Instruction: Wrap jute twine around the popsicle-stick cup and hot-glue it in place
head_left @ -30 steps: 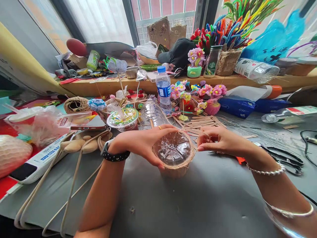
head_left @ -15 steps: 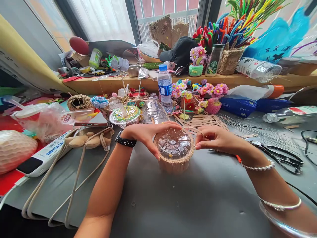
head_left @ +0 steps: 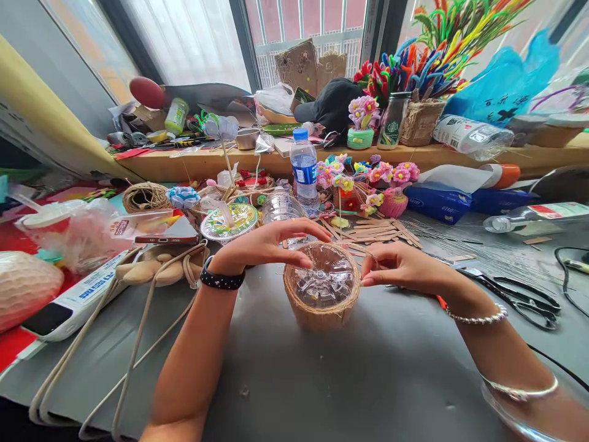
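A round container with a clear plastic bottle base on top and brown strips round its side stands on the grey table, twine running along its rim. My left hand arches over the far left of it, thumb and fingers apart, the thumb above the clear plastic. At the right rim, my right hand is closed in a pinch on a thin strand of twine that leads to the container.
Black-handled pliers and thin wires lie at the right. Flat wooden sticks, a water bottle and a lidded cup stand or lie behind. A corded bag is at the left.
My left thumb has lifted from the container's left side and now sits over its top. My right hand keeps its pinch near the rim. The view has shifted slightly.
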Demonstrator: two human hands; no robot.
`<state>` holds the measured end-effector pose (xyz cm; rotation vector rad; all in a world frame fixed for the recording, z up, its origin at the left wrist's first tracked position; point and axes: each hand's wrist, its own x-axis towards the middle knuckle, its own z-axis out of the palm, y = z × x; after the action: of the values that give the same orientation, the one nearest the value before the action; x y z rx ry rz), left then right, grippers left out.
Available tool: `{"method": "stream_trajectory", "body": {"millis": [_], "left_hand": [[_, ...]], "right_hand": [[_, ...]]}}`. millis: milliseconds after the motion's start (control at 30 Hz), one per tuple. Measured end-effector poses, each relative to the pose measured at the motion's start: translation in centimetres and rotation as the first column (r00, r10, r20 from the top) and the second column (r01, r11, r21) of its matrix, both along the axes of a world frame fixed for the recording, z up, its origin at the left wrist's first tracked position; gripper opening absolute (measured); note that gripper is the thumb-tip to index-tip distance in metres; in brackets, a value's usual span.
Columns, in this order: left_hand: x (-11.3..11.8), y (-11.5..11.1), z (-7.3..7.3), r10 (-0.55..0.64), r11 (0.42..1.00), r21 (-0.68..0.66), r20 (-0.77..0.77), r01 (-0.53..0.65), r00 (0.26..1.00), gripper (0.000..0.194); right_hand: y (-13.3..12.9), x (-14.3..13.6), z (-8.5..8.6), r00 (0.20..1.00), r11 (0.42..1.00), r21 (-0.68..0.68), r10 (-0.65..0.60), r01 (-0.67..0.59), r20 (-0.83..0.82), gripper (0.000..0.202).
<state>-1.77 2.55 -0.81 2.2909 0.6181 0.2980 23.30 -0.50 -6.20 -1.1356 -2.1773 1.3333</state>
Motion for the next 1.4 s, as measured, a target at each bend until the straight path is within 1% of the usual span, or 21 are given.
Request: {"method": "stream_trajectory", "body": {"millis": [33, 67, 100, 133, 200, 233, 267, 367, 433, 533, 600, 667, 800, 900, 1033, 1200, 1400], "left_hand": [[0.4, -0.6, 0.2, 0.039, 0.998, 0.057, -0.004, -0.038, 0.999, 0.030], [0.8, -1.2, 0.2, 0.065, 0.993, 0.104, -0.039, -0.061, 0.997, 0.027], [1.3, -1.9, 0.2, 0.096, 0.985, 0.152, -0.103, -0.079, 0.990, 0.030], [1.8, -2.6, 0.0, 0.158, 0.967, 0.226, -0.167, -0.118, 0.973, 0.038], [2.7, -3.9, -0.7, 0.322, 0.899, 0.379, -0.237, -0.218, 0.916, 0.058], [3.0, -4.4, -1.1, 0.364, 0.874, 0.427, -0.261, -0.231, 0.894, 0.068], [3.2, -4.8, -1.4, 0.380, 0.858, 0.461, -0.271, -0.228, 0.884, 0.076], [3.3, -5.2, -2.0, 0.350, 0.865, 0.466, -0.298, -0.185, 0.888, 0.091], [3.2, -5.1, -2.1, 0.325, 0.867, 0.473, -0.293, -0.159, 0.899, 0.095], [3.2, -5.0, -1.9, 0.292, 0.873, 0.469, -0.286, -0.133, 0.913, 0.088], [3.4, -4.9, -1.7, 0.273, 0.885, 0.448, -0.281, -0.126, 0.920, 0.079], [3.5, -4.8, -1.6, 0.252, 0.898, 0.424, -0.272, -0.119, 0.929, 0.075], [3.0, -4.0, -1.4, 0.191, 0.922, 0.378, -0.262, -0.082, 0.946, 0.078], [2.3, -3.2, -1.2, 0.124, 0.937, 0.349, -0.263, -0.026, 0.957, 0.080], [1.8, -2.6, -1.2, 0.053, 0.945, 0.327, -0.253, 0.034, 0.966, 0.078], [1.7, -2.4, -1.2, 0.036, 0.948, 0.315, -0.254, 0.047, 0.966, 0.078], [1.7, -2.3, -1.3, 0.034, 0.944, 0.326, -0.252, 0.052, 0.967, 0.079]], "right_hand": [[0.0, 0.0, 0.0, 1.000, 1.000, -0.003, 0.005, -0.005, -0.002, 0.031], [0.1, 0.1, 0.0, 1.000, 1.000, -0.004, 0.010, -0.010, -0.004, 0.031], [0.1, 0.1, 0.0, 1.000, 1.000, -0.006, 0.012, -0.012, -0.005, 0.031], [0.1, 0.1, 0.0, 1.000, 1.000, -0.011, 0.014, -0.014, -0.002, 0.031], [0.1, 0.1, 0.0, 1.000, 0.999, -0.031, 0.015, -0.014, 0.006, 0.031], [0.1, 0.1, 0.0, 1.000, 0.999, -0.040, 0.012, -0.011, 0.009, 0.031], [0.1, 0.1, 0.0, 1.000, 0.999, -0.044, 0.008, -0.007, 0.012, 0.031], [-0.1, 0.2, 0.2, 1.000, 0.999, -0.036, -0.007, 0.008, 0.018, 0.031], [-0.2, 0.2, 0.3, 1.000, 0.999, -0.044, -0.012, 0.012, 0.013, 0.031], [-0.2, 0.3, 0.4, 1.000, 0.998, -0.063, -0.009, 0.009, 0.004, 0.031], [-0.1, 0.3, 0.3, 1.000, 0.998, -0.060, -0.004, 0.004, 0.000, 0.031], [0.0, 0.3, 0.3, 1.000, 0.999, -0.045, 0.009, -0.009, 0.001, 0.031], [0.0, 0.0, 0.2, 0.998, 0.998, 0.030, 0.055, -0.055, 0.002, 0.029], [-0.2, -0.5, 0.3, 0.994, 0.991, 0.083, 0.105, -0.103, -0.012, 0.026], [-0.5, -1.2, 0.4, 0.996, 0.986, 0.144, 0.091, -0.090, 0.001, 0.028], [-0.7, -1.6, 0.4, 0.998, 0.975, 0.209, 0.068, -0.070, 0.018, 0.027], [-0.8, -1.5, 0.5, 0.996, 0.977, 0.198, 0.074, -0.082, 0.048, 0.027]]}}
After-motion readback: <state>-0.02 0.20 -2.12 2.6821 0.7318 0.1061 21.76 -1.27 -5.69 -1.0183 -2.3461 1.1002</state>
